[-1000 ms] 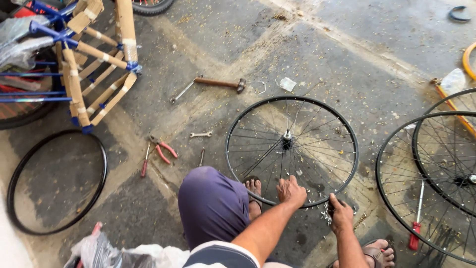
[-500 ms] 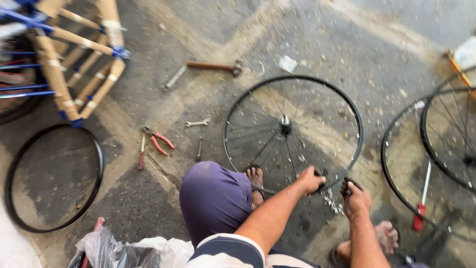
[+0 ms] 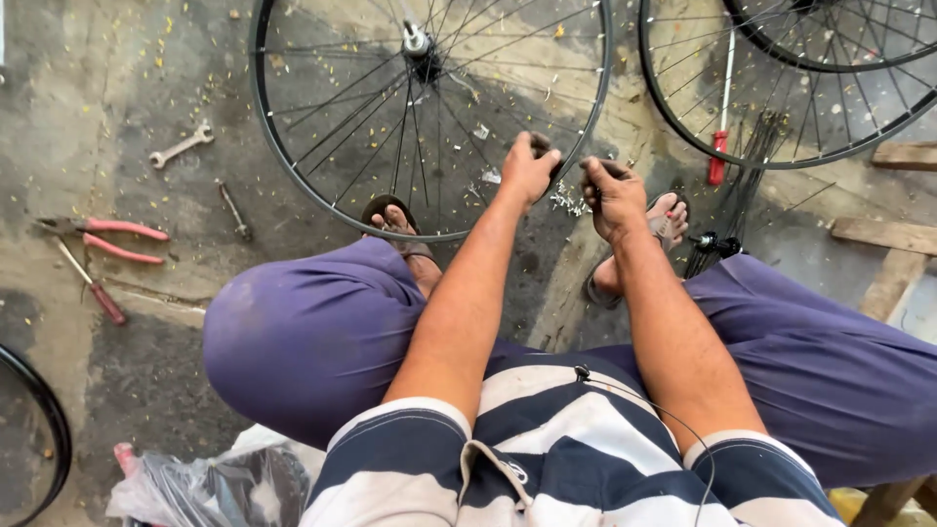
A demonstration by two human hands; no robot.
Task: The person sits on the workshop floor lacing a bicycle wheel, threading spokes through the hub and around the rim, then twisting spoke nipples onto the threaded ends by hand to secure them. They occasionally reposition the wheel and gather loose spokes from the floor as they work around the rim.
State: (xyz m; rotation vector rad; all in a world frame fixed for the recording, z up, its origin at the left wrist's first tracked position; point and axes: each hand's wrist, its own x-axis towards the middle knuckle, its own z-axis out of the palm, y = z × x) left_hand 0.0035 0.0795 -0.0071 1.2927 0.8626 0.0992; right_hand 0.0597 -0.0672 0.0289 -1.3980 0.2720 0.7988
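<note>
A spoked bicycle wheel (image 3: pixel 265 146) lies flat on the concrete in front of me, its hub (image 3: pixel 420 44) near the top of the view. My left hand (image 3: pixel 527 174) is closed on the near part of its rim. Just to the right, my right hand (image 3: pixel 613 193) is closed around a small dark piece at the same stretch of rim; I cannot tell what that piece is. A little heap of small silvery parts (image 3: pixel 566 200) lies on the floor between my hands. My feet in sandals rest against the rim.
A second wheel (image 3: pixel 673 122) overlaps a third at the top right, with a red-handled screwdriver (image 3: pixel 718 168) and a bundle of spokes (image 3: pixel 747 181). On the left lie a wrench (image 3: pixel 181 146), red pliers (image 3: pixel 115 240), another screwdriver (image 3: pixel 98 291), a tyre (image 3: pixel 44 420) and a plastic bag (image 3: pixel 210 483). Wooden planks (image 3: pixel 883 234) lie at the right.
My view has tilted down and come closer to the wheel. Both hands have drawn together at the near rim, the right hand now next to the left.
</note>
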